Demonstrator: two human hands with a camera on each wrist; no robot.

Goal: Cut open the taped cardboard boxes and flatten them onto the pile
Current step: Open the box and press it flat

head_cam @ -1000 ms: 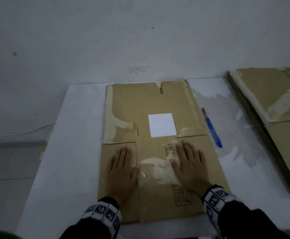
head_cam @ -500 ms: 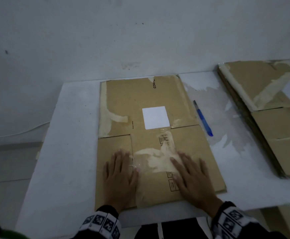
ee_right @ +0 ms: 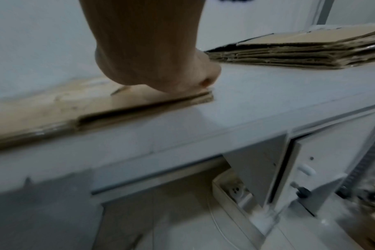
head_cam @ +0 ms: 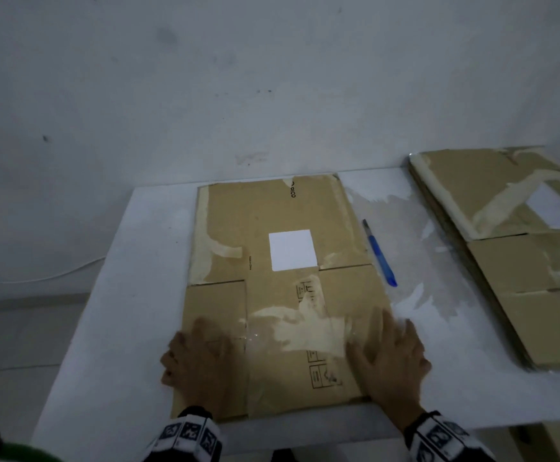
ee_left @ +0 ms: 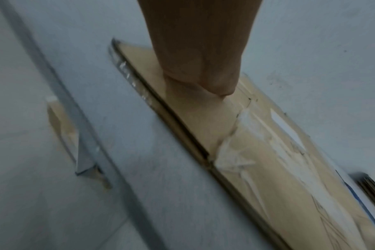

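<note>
Cardboard box (head_cam: 282, 288) pressed flat on the white surface (head_cam: 122, 295).
Left hand (head_cam: 202, 358) and right hand (head_cam: 391, 358) rest on its near corners, fingers spread, seemingly ready to shift it right onto the pile (head_cam: 518, 255).

Left hand (head_cam: 202, 358) and right hand (head_cam: 390, 356) lie flat, fingers spread, palms down

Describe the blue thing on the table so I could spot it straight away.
On the white table, look between the flattened cardboard box under the hands and the pile of flattened boxes at the right. The blue cutter lies there alone: slim, pen-shaped, the only blue object among brown cardboard.
</note>
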